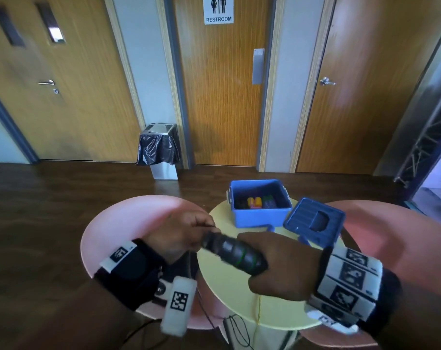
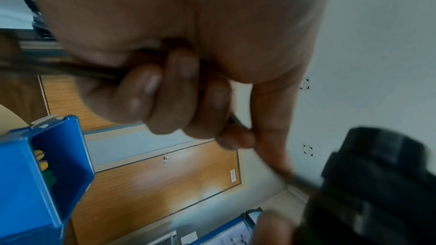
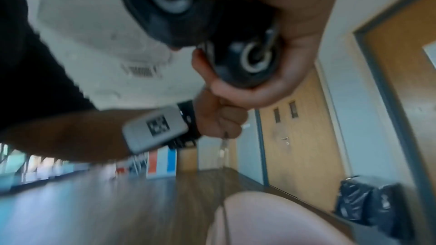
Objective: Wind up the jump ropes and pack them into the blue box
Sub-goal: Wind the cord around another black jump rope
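Note:
My right hand (image 1: 277, 269) grips two black jump-rope handles (image 1: 233, 252) held together above the yellow table (image 1: 229, 281); their round ends (image 3: 250, 60) show in the right wrist view. My left hand (image 1: 181, 233) pinches the thin dark cord (image 2: 235, 118) just left of the handles' tip, fingers curled round it. Loose cord (image 1: 236, 329) hangs below the table's near edge. The open blue box (image 1: 261, 215) stands at the table's far side with coloured jump ropes (image 1: 256, 202) inside. Its blue lid (image 1: 314, 221) lies to its right.
Pink round seats (image 1: 118, 223) flank the yellow table left and right. A bin with a black bag (image 1: 158, 147) stands against the far wall between wooden doors. A metal truss (image 1: 426, 142) stands at the right. Dark wooden floor surrounds the table.

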A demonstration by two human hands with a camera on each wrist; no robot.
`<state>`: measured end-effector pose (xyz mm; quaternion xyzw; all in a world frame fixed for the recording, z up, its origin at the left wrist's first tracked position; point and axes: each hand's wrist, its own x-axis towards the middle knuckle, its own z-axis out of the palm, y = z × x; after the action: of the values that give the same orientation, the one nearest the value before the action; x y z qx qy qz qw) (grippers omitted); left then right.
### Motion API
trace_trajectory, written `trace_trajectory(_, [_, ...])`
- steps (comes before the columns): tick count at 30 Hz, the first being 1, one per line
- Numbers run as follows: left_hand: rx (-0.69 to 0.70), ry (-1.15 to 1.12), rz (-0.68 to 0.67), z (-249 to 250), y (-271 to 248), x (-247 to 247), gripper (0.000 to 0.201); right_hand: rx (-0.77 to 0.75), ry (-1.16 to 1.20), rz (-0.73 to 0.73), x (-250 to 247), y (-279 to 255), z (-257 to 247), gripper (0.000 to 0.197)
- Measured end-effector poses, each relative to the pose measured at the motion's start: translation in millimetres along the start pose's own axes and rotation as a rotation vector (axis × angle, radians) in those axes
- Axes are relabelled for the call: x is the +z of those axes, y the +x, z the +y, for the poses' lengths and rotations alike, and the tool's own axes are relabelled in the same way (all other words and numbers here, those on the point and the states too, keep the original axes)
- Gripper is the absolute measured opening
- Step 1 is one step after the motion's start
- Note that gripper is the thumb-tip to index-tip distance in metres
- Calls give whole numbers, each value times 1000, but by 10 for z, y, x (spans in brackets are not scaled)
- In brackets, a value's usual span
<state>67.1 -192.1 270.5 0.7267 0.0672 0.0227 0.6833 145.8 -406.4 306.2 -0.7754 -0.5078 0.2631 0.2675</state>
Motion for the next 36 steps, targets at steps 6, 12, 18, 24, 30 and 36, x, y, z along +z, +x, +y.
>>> trace_trajectory(6, [-7, 782, 145, 11, 89, 149, 45, 123, -774, -54, 112, 218, 126, 22])
trace_trajectory(12, [47, 1002, 429, -205, 117, 387, 45, 272, -980, 97, 162, 544, 238, 26])
trace_trajectory(18, [-151, 324, 465, -204, 148, 521, 13, 383, -984, 172, 48, 746, 234, 31])
trace_trajectory(24, [44, 839, 508, -201, 72, 557, 18, 375, -920, 231, 12, 782, 242, 28])
trace_trajectory(30, [12, 373, 584, -319, 118, 596, 35, 349, -776, 313, -193, 759, 280, 25])
trace_trajectory(36, [-77, -40, 319, -151, 67, 522, 31, 351, -699, 360, -194, 732, 328, 26])
